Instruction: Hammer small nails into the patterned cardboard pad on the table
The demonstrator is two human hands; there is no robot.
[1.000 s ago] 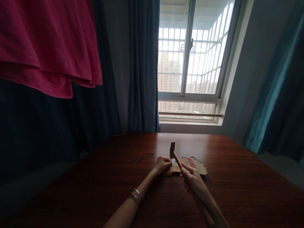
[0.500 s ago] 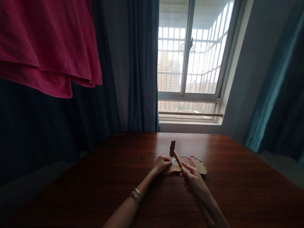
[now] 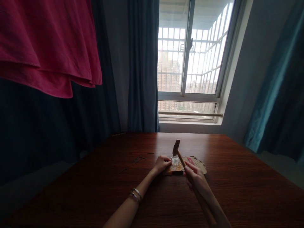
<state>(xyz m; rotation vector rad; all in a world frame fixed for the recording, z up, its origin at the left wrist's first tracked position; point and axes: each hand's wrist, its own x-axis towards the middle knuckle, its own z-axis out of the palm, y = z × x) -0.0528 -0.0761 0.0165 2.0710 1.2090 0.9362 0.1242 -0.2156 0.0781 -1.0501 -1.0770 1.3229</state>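
Head view, lower centre of the frame: left hand [image 3: 163, 163] low over the left end of a patterned board [image 3: 177, 164], thumb and fingertips closed together on what looks like a thin nail [image 3: 171, 160], roughly upright. Right hand [image 3: 194, 175] to the right of it, wrapped firmly around the wooden handle of a hammer [image 3: 180, 158]. Nail up and to the left of the right-hand grip, well apart from those fingers; left hand much nearer, right at it. Handle slanting from lower right to upper left across the board, with the hammer head [image 3: 176, 148] at its top end, tilted, its lower end just above and slightly right of the nail. Apparently a gap between the two, hard to judge in depth. Board flat on a glossy reddish-brown table [image 3: 95, 190], long axis running left to right, jagged along its far right edge. Loose nails [image 3: 137, 159] scattered on the wood left of the left hand. Bracelets [image 3: 136, 194] on the left wrist. Beyond the table, a barred, bright window [image 3: 190, 63], blue curtains [image 3: 143, 63] on both sides, and pink cloth [image 3: 49, 47] hanging at upper left.
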